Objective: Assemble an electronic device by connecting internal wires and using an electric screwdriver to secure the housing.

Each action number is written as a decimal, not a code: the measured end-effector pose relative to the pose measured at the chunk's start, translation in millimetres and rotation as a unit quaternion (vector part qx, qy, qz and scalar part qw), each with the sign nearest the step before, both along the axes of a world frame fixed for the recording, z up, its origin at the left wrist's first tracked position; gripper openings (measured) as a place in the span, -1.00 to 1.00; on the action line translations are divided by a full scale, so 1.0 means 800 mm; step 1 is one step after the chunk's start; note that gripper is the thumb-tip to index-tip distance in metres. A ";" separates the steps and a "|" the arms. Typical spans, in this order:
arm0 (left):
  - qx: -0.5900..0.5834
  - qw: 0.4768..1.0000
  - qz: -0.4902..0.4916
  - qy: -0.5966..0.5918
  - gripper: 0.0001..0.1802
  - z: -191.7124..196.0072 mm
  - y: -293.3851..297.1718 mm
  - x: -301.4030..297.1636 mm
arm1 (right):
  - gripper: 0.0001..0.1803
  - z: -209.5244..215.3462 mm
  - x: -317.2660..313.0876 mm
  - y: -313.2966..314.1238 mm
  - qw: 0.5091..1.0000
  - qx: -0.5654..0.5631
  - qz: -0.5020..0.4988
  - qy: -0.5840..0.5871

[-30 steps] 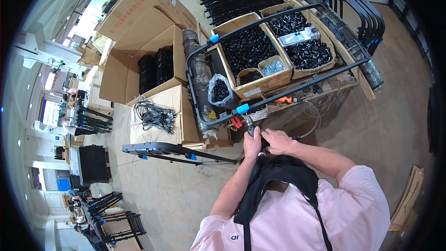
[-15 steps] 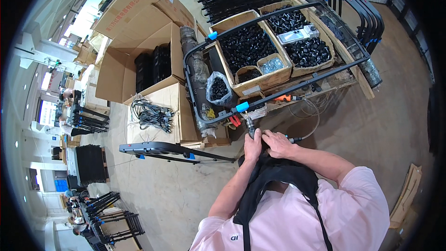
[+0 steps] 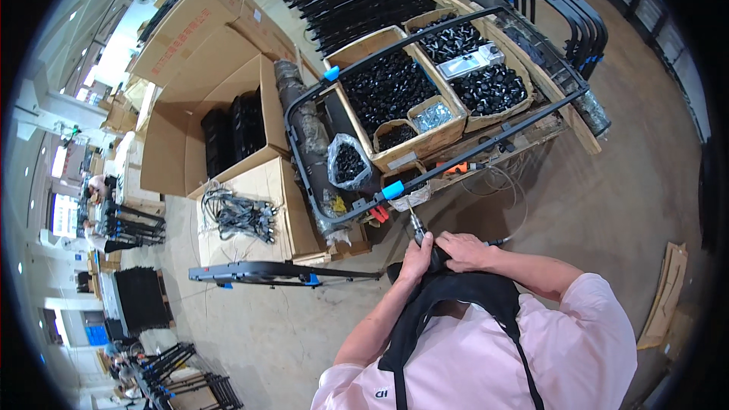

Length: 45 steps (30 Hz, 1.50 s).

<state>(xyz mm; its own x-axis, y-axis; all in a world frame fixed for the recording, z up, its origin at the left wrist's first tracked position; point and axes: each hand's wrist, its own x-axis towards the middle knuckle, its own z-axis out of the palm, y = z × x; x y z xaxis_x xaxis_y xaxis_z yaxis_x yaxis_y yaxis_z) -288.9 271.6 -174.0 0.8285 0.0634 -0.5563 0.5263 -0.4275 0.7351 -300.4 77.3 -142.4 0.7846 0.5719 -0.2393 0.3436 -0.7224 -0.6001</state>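
Note:
My left hand (image 3: pixel 416 258) is wrapped round the front of a power drill (image 3: pixel 437 260), just behind its metal chuck (image 3: pixel 417 229). The drill's thin bit points away from me, towards the near rail of a black metal frame (image 3: pixel 463 155). My right hand (image 3: pixel 465 252) is closed over the rear of the drill, and a thin hose or cord (image 3: pixel 497 242) leads off beside it. Blue clips (image 3: pixel 392 189) sit on the frame's rail, close to the bit. Whether the bit touches the rail I cannot tell.
Under the frame stand cardboard boxes (image 3: pixel 420 150) of black knobs and bolts, beside a plastic bag (image 3: pixel 370 175) of small black parts. Left are an open carton (image 3: pixel 163 144) and bundled cables (image 3: pixel 239 212). Another black frame (image 3: pixel 262 273) stands at my left. People work far left.
The surroundings have shifted down and left in view. My hands and the drill sit slightly lower, and the bit appears a little farther from the rail. Both hands keep their hold.

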 end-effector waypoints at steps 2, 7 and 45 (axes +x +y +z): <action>0.048 0.958 -0.207 0.194 -0.20 -0.003 0.010 0.022 | -0.47 -0.001 -0.004 -0.012 0.998 0.006 -0.013 0.067; 0.088 0.919 -0.384 0.024 -0.42 0.016 0.015 0.059 | -0.30 -0.005 -0.013 -0.045 0.913 -0.072 -0.295 0.273; 0.399 0.616 -0.654 -0.183 -0.81 -0.059 -0.427 0.520 | -0.27 -0.196 0.303 -0.515 0.841 -0.086 -0.516 0.135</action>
<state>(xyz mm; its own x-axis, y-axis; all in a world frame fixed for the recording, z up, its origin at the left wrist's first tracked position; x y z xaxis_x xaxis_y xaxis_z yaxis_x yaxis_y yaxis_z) 127.3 -70.2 -221.3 0.5211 -0.6595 -0.5418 -0.7908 -0.6119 -0.0159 -58.4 -335.0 -299.2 0.7454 -0.4425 -0.4985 -0.6529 -0.6355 -0.4122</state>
